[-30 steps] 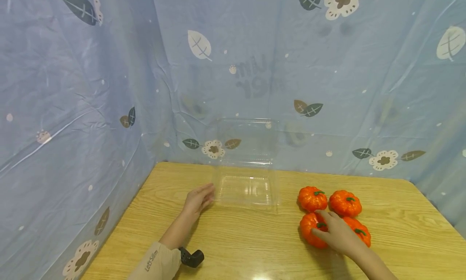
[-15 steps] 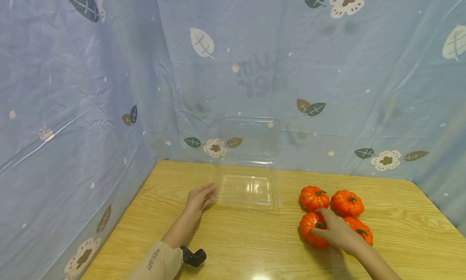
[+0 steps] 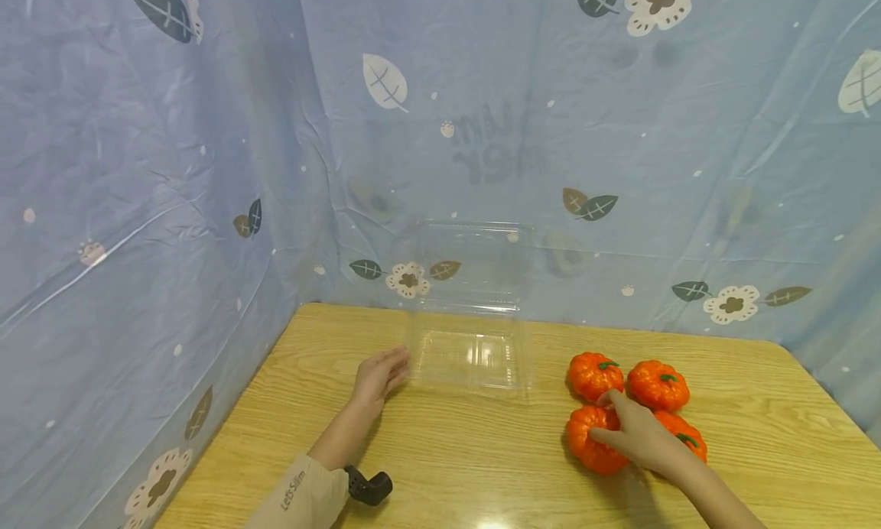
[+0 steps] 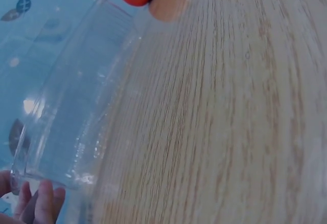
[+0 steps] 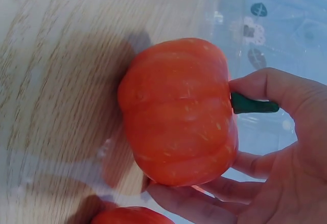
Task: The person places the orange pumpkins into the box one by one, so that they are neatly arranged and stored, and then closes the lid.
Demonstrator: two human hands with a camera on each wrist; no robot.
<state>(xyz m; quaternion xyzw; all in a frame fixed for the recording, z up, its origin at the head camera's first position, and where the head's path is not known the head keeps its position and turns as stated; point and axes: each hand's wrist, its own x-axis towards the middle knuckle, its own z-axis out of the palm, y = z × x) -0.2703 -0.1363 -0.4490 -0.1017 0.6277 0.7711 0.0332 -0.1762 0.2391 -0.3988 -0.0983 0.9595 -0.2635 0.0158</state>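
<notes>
My right hand holds a small orange toy pumpkin with a green stem. In the right wrist view the thumb lies by the stem of that pumpkin and the fingers curl under its side. A hinged clear plastic container stands at the table's back with its lid raised against the curtain. My left hand is at the container's left side. In the left wrist view, thumb and fingers pinch the rim of the clear container.
Close around the right hand sit three more orange pumpkins: one behind, one at the back right, and one partly hidden by the hand. The wooden table ends at a blue patterned curtain behind and at the left.
The right hand's fingers have closed further over the front pumpkin, which has tipped slightly so its stem is hidden in the head view. The left hand stays at the container.
</notes>
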